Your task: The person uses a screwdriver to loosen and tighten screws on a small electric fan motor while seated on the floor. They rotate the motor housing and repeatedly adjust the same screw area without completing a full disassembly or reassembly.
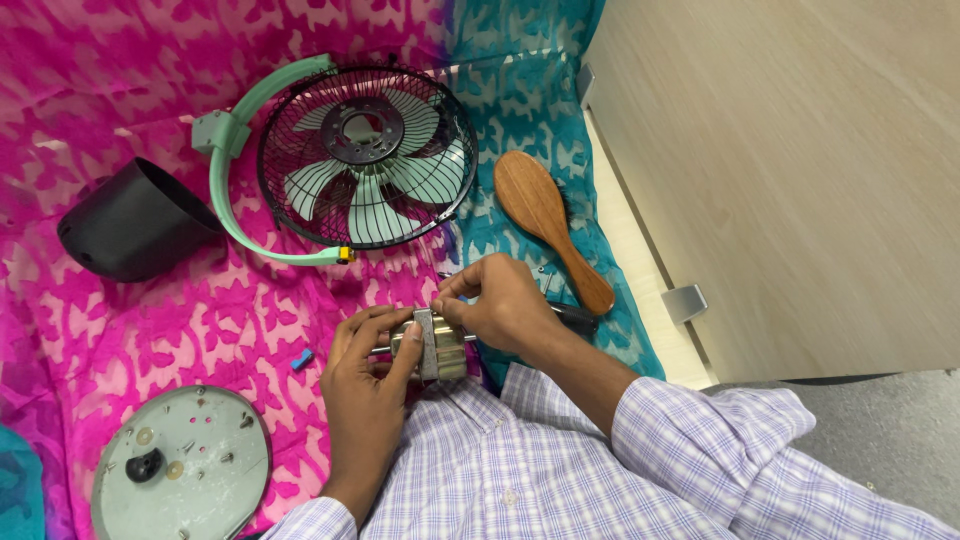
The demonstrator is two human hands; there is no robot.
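- Pink and teal patterned cloth (150,300) covers the surface where the person works, and a pale wooden panel (800,170) stands at the right side of it.
- Nearest to the camera is the person's checked shirt (520,470), with both sleeves coming up from the lower edge.
- Left hand (365,385) is wrapped around a small metal motor (432,345); its fingers (405,350) are closed on the left side of the motor body, so the motor is lifted just above the shirt and the cloth.
- Right hand (505,300) comes from the right and pinches the top of the same motor; thumb and forefinger are closed together on its upper edge.
- A thin shaft sticks out of the motor to the left, under the left thumb.
- Partly hidden behind the right hand lies a dark tool handle (580,318); what kind of tool it is I cannot tell.
- At lower left, a round grey plate (185,465) with small holes and a black part lies flat on the cloth.
- A small blue piece (302,359) lies on the cloth just left of the left hand.
- A wooden brush (545,220) lies above the right hand, with its handle pointing down and right.
- Farther away lies a fan (365,155) with a black wire cage, pale green blades and a pale green curved stand.
- A black cup-shaped cover (135,222) lies on its side to the left of the fan.
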